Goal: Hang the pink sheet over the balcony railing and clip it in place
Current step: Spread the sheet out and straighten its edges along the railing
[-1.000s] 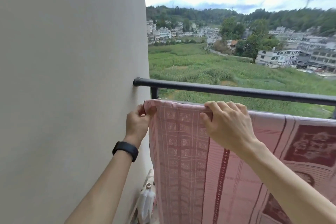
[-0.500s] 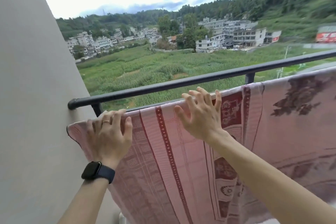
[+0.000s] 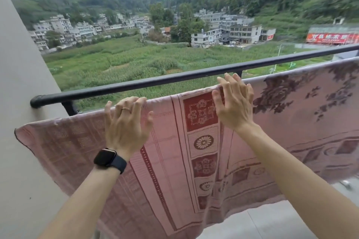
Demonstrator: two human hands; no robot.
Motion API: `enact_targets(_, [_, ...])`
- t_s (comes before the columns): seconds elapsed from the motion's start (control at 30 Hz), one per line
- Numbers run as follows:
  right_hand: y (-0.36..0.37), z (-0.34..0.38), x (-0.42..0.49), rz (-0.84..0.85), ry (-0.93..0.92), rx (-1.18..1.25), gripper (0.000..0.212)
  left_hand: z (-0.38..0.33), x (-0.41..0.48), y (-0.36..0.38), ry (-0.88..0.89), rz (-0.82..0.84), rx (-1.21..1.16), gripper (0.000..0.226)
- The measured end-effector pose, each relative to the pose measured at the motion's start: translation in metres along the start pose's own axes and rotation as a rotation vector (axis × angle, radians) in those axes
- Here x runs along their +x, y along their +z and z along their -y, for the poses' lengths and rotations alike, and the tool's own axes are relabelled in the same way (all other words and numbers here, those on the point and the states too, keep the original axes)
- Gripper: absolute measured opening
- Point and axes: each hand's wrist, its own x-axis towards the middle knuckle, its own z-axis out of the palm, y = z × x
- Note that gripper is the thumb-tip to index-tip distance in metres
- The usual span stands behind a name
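Okay so this looks like the smoothing stage, before any clipping. The sheet [image 3: 194, 161] is already draped. Its top fold runs just under the black railing [image 3: 155, 82], from about 8 o'clock by the wall [image 3: 19, 83] up toward 3 o'clock. Whatever it hangs on is hidden by the cloth, so I can't tell if that's a lower bar.

Both hands are on that top fold with nothing gripped. The left hand [image 3: 126, 124] sits around 8 o'clock of centre with its fingers spread apart and the tips resting on the fold. It has a watch [image 3: 108, 158] on the wrist and a ring [image 3: 126, 109]. The right hand [image 3: 235, 106] is around 3 o'clock, with its fingers straight and fanned, touching the fold.

To do this bit well, I'd slide the hands apart along the fold to flatten it. I'd also check that the cloth hangs evenly front and back so its own weight doesn't drag it off. No clips in sight, so one hand would have to leave to fetch them.

The sheet itself is pink with dark red borders, flower medallions in a column at 6 o'clock and a big dark floral print toward 3 o'clock. It looks thin and light, with a rounded corner at 9 o'clock, so wind could lift it.
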Motion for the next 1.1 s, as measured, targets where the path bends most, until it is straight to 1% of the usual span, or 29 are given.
enact_targets(0.07, [-0.014, -0.042, 0.013, 0.051, 0.117, -0.072, 0.053, -0.038, 0.011, 0.014, 0.009, 0.02, -0.024, 0.053])
enact_targets(0.1, [-0.019, -0.057, 0.018, 0.084, 0.121, -0.095, 0.051, -0.054, 0.016, 0.021, -0.009, 0.017, -0.032, 0.053])
enact_targets(0.17, [-0.022, -0.075, 0.022, 0.127, 0.043, -0.134, 0.043, -0.074, 0.022, 0.033, -0.071, 0.013, -0.049, 0.048])
enact_targets(0.23, [-0.027, -0.09, 0.027, 0.142, -0.048, -0.182, 0.039, -0.076, 0.024, 0.041, -0.118, -0.051, -0.083, 0.043])
enact_targets(0.3, [-0.038, -0.119, 0.034, 0.148, -0.082, -0.223, 0.039, -0.071, 0.021, 0.046, -0.119, -0.113, -0.084, 0.039])
enact_targets(0.4, [-0.052, -0.169, 0.034, 0.126, -0.108, -0.249, 0.044, -0.068, 0.019, 0.052, -0.122, -0.12, -0.039, 0.039])
enact_targets(0.57, [-0.055, -0.183, 0.036, 0.128, -0.201, -0.156, 0.046, -0.078, 0.019, 0.053, -0.184, -0.119, 0.065, 0.047])
enact_targets(0.73, [-0.053, -0.202, 0.011, 0.166, -0.262, -0.108, 0.069, -0.076, 0.012, 0.043, -0.188, -0.016, 0.164, 0.056])
enact_targets(0.8, [-0.054, -0.208, 0.004, 0.148, -0.268, -0.072, 0.075, -0.087, 0.01, 0.042, -0.215, -0.057, 0.142, 0.054])
enact_targets(0.87, [-0.053, -0.212, -0.012, 0.087, -0.261, 0.015, 0.073, -0.115, -0.002, 0.047, -0.316, -0.171, 0.063, 0.052])
enact_targets(0.9, [-0.05, -0.215, -0.026, 0.067, -0.226, 0.079, 0.07, -0.135, -0.013, 0.052, -0.377, -0.21, -0.006, 0.058])
enact_targets(0.93, [-0.046, -0.216, -0.042, 0.09, -0.155, 0.153, 0.068, -0.156, -0.026, 0.059, -0.423, -0.224, -0.075, 0.065])
enact_targets(0.97, [-0.04, -0.216, -0.06, 0.16, -0.044, 0.236, 0.067, -0.178, -0.041, 0.07, -0.458, -0.214, -0.145, 0.07])
enact_targets(1.03, [-0.023, -0.216, -0.09, 0.332, 0.267, 0.451, 0.067, -0.219, -0.071, 0.096, -0.567, -0.134, -0.322, 0.076])
enact_targets(1.07, [-0.014, -0.217, -0.098, 0.419, 0.46, 0.56, 0.07, -0.236, -0.081, 0.11, -0.673, -0.065, -0.445, 0.08])
enact_targets(1.1, [-0.004, -0.218, -0.105, 0.508, 0.647, 0.646, 0.076, -0.25, -0.091, 0.123, -0.819, 0.018, -0.582, 0.086])
